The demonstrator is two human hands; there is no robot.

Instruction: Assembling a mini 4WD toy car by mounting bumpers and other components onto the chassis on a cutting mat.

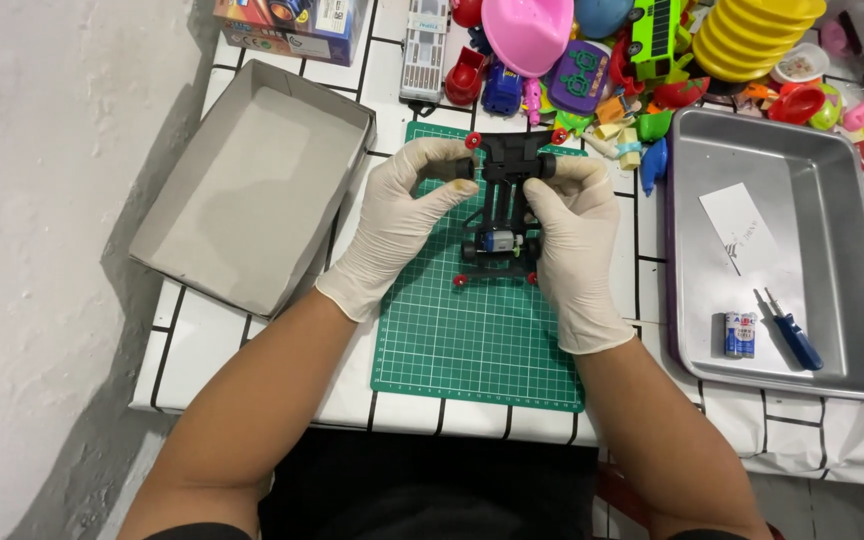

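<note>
Nearest the camera, both forearms reach over the near edge of the white tiled bench (252,350) onto the green gridded cutting mat (472,340). Left hand (397,225) and right hand (572,230), fingers closed, hold the black toy car chassis (502,215) mid-mat; judged step: wheel fitting, needing steady axle alignment.

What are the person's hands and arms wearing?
Both the left hand and the right hand wear thin, cream-white rubbery gloves that wrinkle a little and end just past the wrists. Above the gloves the forearms are bare, with no sleeves, watch or bracelets showing.
</note>
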